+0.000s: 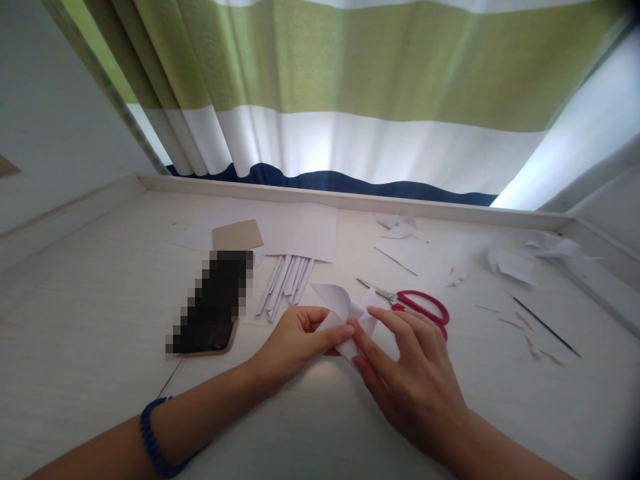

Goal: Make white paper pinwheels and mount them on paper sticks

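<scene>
A white paper pinwheel (pixel 334 298) with curled corners is held above the table at the middle of the view. My left hand (pixel 295 340) is closed on its left side, the thumb lying over the paper near the centre. From the right, my right hand (pixel 407 357) grips it too, with a fingertip pressed at the centre and the thumb low on the edge. Part of the paper is hidden by the fingers. Just behind my right hand lie red-handled scissors (pixel 424 305), their blades pointing left.
Several rolled paper sticks (pixel 287 283) lie beside white sheets (pixel 305 223) and a brown card (pixel 237 235). At left is a phone (pixel 213 303). Folded paper pieces (pixel 400 243), more paper (pixel 515 263), a thin dark stick (pixel 547 327) and small wooden bits (pixel 537 350) are farther right.
</scene>
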Tool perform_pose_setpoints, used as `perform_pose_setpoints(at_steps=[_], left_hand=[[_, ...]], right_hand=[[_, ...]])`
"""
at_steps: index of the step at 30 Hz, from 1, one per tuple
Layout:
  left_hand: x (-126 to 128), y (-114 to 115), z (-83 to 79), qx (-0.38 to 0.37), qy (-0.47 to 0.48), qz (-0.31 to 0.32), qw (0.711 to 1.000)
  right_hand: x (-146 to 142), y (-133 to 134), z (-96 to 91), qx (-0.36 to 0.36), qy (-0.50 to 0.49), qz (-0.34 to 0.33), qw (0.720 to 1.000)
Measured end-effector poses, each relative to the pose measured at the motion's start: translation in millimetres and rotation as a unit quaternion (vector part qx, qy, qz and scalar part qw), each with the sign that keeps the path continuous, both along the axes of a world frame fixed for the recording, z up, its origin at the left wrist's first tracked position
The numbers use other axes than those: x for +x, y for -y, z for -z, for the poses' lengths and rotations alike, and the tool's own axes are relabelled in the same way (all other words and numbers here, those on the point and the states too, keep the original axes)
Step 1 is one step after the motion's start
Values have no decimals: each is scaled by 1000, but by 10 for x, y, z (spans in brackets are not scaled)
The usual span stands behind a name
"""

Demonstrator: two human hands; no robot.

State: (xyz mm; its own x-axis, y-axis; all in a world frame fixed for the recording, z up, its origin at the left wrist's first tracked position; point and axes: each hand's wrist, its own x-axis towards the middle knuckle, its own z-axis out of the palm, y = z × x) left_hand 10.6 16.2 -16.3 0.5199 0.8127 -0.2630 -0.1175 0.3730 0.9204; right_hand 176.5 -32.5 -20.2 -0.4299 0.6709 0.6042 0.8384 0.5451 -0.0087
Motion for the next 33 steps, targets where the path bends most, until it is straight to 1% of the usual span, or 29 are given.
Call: perform_pose_setpoints(at_steps=[3,6,10,14,18,22,24,25,26,27,29,30,31,33], left_hand=[[-4,-7,3,12,-9,10,1000],[-8,-20,-5,14,-13,11,1000],[-31,-47,-42,17,-12,10,1000],[-71,-78,-85,39,-9,24,999],[-101,-94,-127,70,-19,41,997],[-107,-77,-228,97,-27,43,994],[-115,-80,-302,106,-29,41,993],[-124,-91,-342,110,-28,38,993],[-138,-110,-385,112,-27,32,993],[-157,-136,-429,114,-26,25,993],[-204,-209,-522,117,-21,7,993],[-230,-251,-568,117,-19,-1,993],[-255,-295,-611,117,-16,-9,993],[-297,-379,-682,114,-11,-21,993]], right_hand=[[2,6,-10,-27,-5,-2,1000],[17,10,-50,-70,-24,-1,997],[45,3,-133,-153,-69,-15,986],[48,-6,-244,-199,-112,-15,973],[28,-1,-382,-221,-145,-4,965],[33,-29,-531,-187,-174,-4,967],[55,-85,-626,-190,-199,6,962],[68,-126,-681,-211,-222,17,952],[81,-175,-741,-248,-264,31,931],[91,-228,-801,-295,-317,46,900],[94,-338,-908,-379,-418,62,823],[83,-389,-947,-412,-450,58,790],[61,-436,-971,-440,-468,44,765],[-11,-515,-972,-488,-475,2,733]])
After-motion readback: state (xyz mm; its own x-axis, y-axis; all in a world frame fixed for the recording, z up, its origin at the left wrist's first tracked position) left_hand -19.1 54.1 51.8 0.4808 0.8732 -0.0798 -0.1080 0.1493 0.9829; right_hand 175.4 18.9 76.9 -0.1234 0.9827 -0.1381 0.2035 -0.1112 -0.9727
